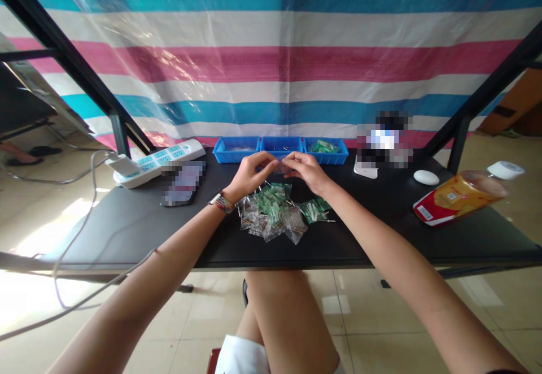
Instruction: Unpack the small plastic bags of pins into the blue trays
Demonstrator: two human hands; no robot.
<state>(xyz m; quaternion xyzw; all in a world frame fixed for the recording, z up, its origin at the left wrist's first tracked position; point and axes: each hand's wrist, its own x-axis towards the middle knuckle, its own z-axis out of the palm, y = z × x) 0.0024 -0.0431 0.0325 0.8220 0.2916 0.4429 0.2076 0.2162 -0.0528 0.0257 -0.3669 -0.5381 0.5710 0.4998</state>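
Observation:
My left hand (250, 175) and my right hand (305, 172) meet above the black table (127, 221), fingers pinched on a small clear plastic bag (279, 166) held between them. Just below my hands lies a pile of small clear bags (273, 211) filled with green and brownish parts. A few more green-filled bags (314, 210) lie to the right of the pile. Three blue trays (280, 148) stand in a row behind my hands; the right one holds green parts (324, 147).
A white power strip (158, 160) and a phone (183, 183) lie at the left, with a cable hanging off the table edge. A white mouse (425, 177), a tilted bottle with a red-yellow label (459, 196) and a blurred object (383, 143) are at the right. Striped tarp behind.

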